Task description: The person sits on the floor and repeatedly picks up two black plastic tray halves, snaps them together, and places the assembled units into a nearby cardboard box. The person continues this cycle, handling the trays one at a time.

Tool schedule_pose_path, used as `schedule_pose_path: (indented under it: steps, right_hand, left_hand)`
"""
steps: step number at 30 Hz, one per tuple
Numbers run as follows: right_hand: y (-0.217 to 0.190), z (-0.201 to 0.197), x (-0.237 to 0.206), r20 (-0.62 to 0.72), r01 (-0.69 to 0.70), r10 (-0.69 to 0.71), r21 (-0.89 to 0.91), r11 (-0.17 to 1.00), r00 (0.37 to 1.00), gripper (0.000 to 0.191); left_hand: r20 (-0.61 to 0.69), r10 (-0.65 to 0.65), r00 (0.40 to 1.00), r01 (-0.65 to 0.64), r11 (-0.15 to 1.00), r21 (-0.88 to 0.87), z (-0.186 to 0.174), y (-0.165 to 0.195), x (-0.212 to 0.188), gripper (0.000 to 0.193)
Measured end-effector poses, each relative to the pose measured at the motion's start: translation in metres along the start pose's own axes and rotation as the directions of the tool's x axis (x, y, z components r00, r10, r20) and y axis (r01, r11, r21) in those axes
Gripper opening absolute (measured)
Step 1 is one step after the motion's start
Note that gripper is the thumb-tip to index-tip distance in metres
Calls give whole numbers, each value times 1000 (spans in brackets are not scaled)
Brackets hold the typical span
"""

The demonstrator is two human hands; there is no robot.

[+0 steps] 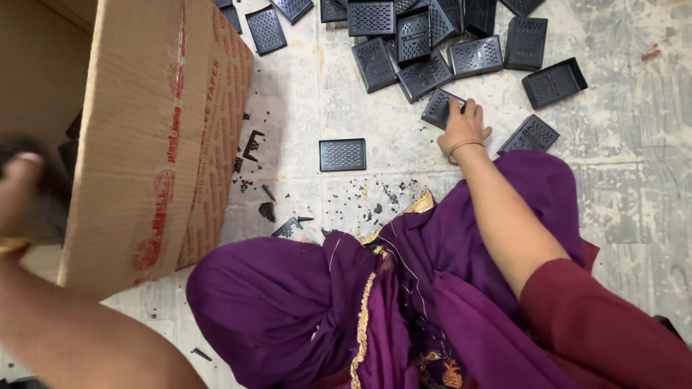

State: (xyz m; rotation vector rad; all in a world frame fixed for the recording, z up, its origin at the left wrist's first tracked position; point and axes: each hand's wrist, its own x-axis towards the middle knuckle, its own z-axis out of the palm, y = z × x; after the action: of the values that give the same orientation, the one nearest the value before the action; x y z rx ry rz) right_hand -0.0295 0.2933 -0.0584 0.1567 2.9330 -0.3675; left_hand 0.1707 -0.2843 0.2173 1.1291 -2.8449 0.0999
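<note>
The right hand (463,126) is closing on a black tray (441,108) on the floor (634,180), while the blurry left hand (20,189), grip too blurred to tell, is reaching into the box (162,137); next the tray needs lifting across.

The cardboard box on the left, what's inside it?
Inside the cardboard box, the blurred left hand reaches among dark pieces, seemingly black trays. The box wall hides the rest.

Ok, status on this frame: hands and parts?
Right hand on a black perforated tray. Left hand blurred inside cardboard box. Black scraps litter floor.
</note>
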Motion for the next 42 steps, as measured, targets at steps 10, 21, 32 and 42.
schedule_pose_path:
  steps: [10, 21, 32, 42]
  right_hand:
    - [-27, -12, -25, 46, 31, -31, 2, 1000, 998, 83]
    - [-74, -26, -76, 400, -262, -264, 861, 436, 877, 76]
    - [-73, -18, -101, 66, 23, -402, 977, 212, 913, 68]
    - [-60, -38, -97, -88, 249, -561, 944, 216, 823, 52]
  left_hand:
    - [-209, 718, 664, -713, 523, -467, 169, 313, -98, 41]
    - [84, 384, 919, -146, 532, -834, 236, 311, -127, 49]
    - [322, 788, 525, 777, -289, -559, 200, 291, -182, 56]
    - [330, 733, 594, 685, -247, -686, 204, 296, -175, 62]
